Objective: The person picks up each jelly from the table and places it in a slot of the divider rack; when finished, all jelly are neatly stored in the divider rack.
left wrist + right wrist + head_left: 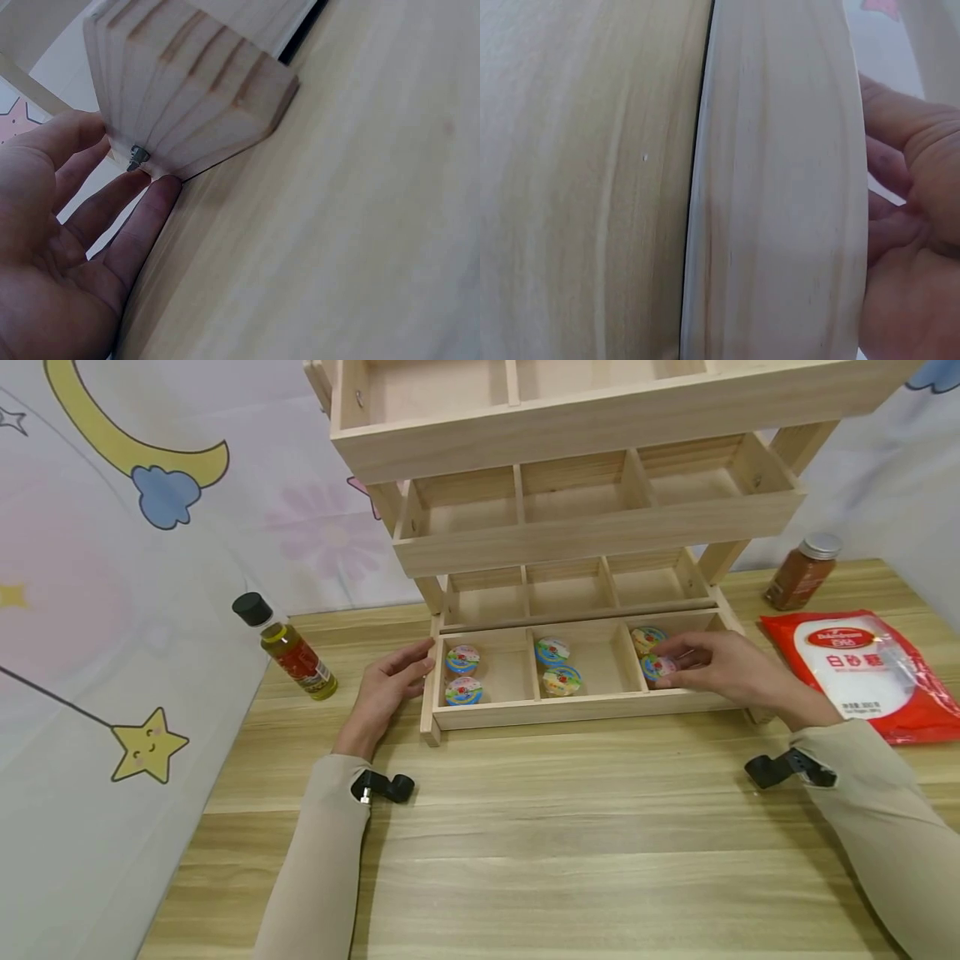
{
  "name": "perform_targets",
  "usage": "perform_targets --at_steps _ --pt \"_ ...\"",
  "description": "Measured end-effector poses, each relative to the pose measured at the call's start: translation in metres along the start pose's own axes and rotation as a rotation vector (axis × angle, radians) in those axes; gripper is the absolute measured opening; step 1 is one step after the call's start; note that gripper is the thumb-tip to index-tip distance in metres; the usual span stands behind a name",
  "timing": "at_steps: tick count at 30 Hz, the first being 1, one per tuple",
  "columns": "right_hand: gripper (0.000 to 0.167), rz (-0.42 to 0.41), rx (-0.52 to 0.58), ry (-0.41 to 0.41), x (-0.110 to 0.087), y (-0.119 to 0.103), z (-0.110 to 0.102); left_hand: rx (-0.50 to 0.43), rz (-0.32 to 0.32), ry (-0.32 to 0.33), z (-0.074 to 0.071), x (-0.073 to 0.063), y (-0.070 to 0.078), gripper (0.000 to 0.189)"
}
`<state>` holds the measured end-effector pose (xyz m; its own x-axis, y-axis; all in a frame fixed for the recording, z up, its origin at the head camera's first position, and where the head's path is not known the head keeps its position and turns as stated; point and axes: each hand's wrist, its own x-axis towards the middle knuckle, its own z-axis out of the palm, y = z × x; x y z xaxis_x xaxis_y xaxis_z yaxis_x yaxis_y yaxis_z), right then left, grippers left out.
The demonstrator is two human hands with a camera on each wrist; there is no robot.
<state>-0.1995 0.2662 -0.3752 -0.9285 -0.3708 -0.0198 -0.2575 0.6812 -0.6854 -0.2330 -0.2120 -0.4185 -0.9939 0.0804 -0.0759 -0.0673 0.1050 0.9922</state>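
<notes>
A tiered wooden shelf rack (540,714) stands on the table. In the left compartment of its bottom tray sit two small jelly cups with printed lids, one of them a blue-rimmed jelly cup (463,691). Two more fill part of the middle compartment, including a yellow-lidded jelly cup (562,681). Inside the right compartment my right hand (723,668) pinches a pink-lidded jelly cup (657,669) between thumb and fingers, just in front of another jelly cup (647,639). My left hand (386,693) touches the rack's left side with extended fingers (161,202). The tray front hides the held cup in the right wrist view.
An oil bottle (296,656) with a black cap stands left of the rack. To the right are a silver-lidded jar (802,575) of reddish-brown contents and a red-and-white sugar bag (855,672). Upper trays (600,531) overhang the bottom one.
</notes>
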Motion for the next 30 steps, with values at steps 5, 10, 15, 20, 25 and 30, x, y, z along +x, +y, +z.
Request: perform_targets --at_steps 5,10,15,20,25,30 --pt "0.036 -0.011 -0.009 -0.004 0.001 0.000 0.000 -0.004 0.006 0.002 0.000 -0.001 0.000 0.047" --pt "0.037 -0.002 -0.019 -0.006 0.002 0.000 -0.001 -0.008 0.008 -0.003 0.000 -0.001 0.000 0.047" --pt "0.041 0.010 -0.009 -0.021 0.002 0.002 -0.002 -0.008 0.001 -0.005 0.001 -0.001 0.000 0.047" --pt "0.042 0.026 -0.010 -0.024 0.001 0.000 -0.004 0.004 0.007 -0.005 0.000 -0.001 0.000 0.047" --pt "0.042 0.030 -0.026 -0.022 -0.002 0.001 -0.008 0.004 0.006 -0.008 0.000 -0.001 -0.001 0.047" --pt "0.049 0.117 -0.064 0.010 -0.005 -0.001 -0.018 0.005 0.004 -0.007 -0.001 0.001 -0.001 0.048"
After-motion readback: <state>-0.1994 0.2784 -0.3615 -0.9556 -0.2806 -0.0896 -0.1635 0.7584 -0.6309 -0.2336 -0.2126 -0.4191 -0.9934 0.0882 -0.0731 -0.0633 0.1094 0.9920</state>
